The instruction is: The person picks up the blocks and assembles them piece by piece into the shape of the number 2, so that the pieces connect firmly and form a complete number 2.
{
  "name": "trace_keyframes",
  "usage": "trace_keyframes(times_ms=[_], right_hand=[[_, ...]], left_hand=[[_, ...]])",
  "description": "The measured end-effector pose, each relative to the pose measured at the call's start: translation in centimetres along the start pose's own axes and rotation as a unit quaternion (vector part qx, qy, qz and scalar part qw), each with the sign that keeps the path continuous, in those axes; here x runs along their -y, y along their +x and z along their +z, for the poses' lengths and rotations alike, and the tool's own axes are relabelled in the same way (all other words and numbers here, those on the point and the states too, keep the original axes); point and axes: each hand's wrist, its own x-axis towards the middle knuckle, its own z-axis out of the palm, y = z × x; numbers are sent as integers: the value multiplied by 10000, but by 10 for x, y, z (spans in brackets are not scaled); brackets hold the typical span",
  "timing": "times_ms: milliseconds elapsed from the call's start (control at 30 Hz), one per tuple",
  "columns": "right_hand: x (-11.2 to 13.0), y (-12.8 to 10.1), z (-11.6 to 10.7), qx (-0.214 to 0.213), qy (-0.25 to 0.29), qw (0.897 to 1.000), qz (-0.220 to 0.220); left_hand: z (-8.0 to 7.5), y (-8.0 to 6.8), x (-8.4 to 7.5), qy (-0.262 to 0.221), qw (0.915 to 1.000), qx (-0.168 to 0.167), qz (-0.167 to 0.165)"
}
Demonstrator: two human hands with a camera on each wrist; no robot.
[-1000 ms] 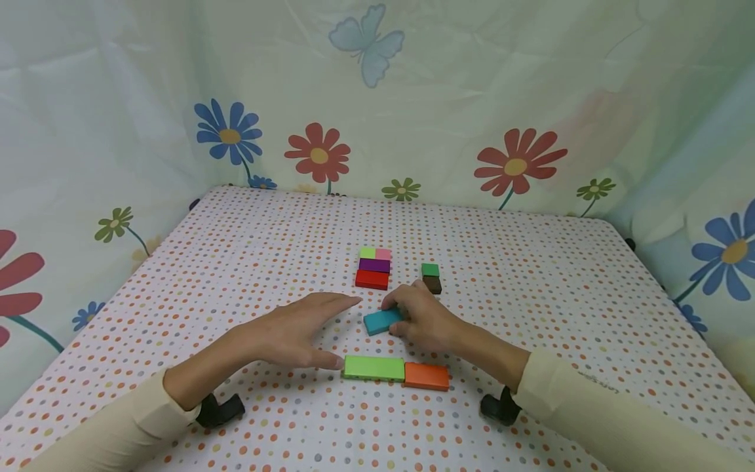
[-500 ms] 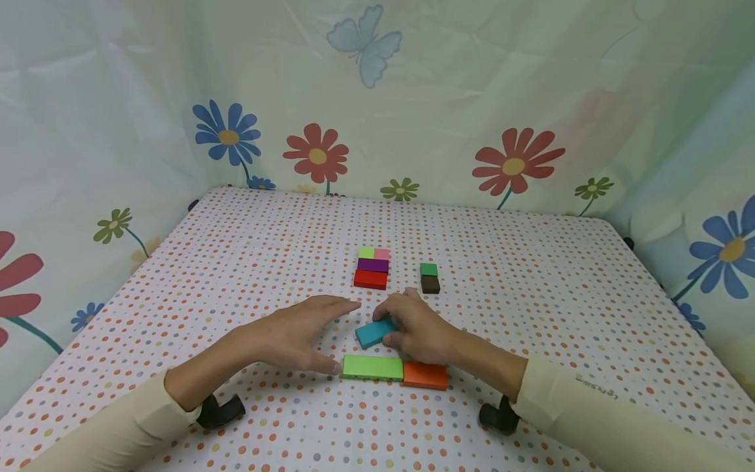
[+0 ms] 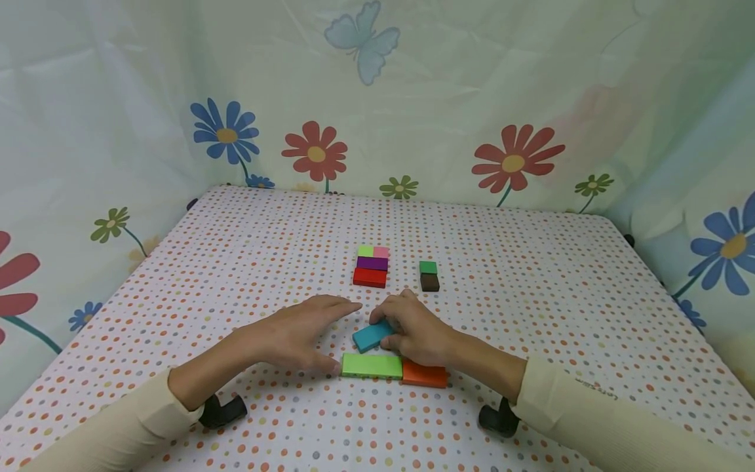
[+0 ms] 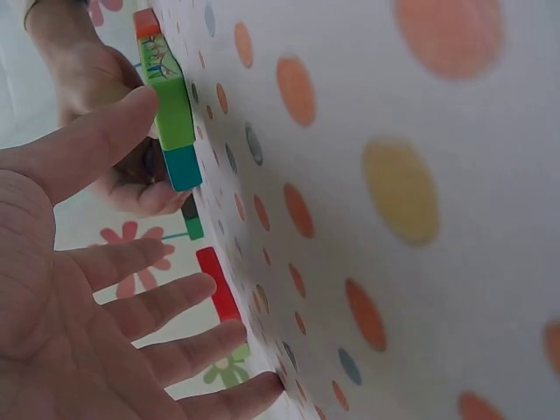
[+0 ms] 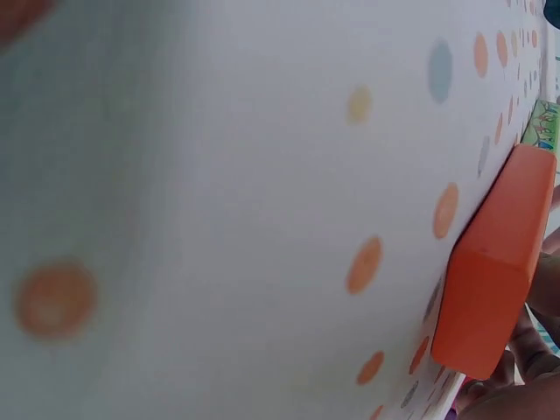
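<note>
My right hand (image 3: pixel 415 328) pinches a teal rectangular block (image 3: pixel 368 337) between thumb and fingers, tilted at an angle just behind a light green block (image 3: pixel 371 366). An orange block (image 3: pixel 425 375) sits end to end with the light green one, below my right hand. Stretched out at the left is my left hand (image 3: pixel 291 334), fingers straight and apart, its thumb tip at the light green block's left end. The left wrist view shows the teal block (image 4: pixel 182 168) beside the green one. In the right wrist view the orange block (image 5: pixel 499 254) hides part of the right hand.
Farther back, a red block (image 3: pixel 369 278), a purple block (image 3: pixel 372 263), and small light green (image 3: pixel 365 251) and pink (image 3: pixel 381 252) pieces lie together. Right of them, a green piece (image 3: pixel 428 267) touches a dark brown piece (image 3: pixel 430 282). A dotted cloth (image 3: pixel 265 242) covers the table.
My right hand has brought the teal block left and nearer, close to the light green block, slowing in the last half second. The left hand has stayed nearly still.
</note>
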Motion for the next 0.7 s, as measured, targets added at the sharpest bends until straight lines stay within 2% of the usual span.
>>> trace_keyframes(times_ms=[233,700], right_hand=[[-1,-1,2,-18,99,9999,-133],[3,-3,4,11,74,10000,22]], left_hand=[[2,1,0,94,9999,-79,-103],[3,3,1,173,9998,-82,-88]])
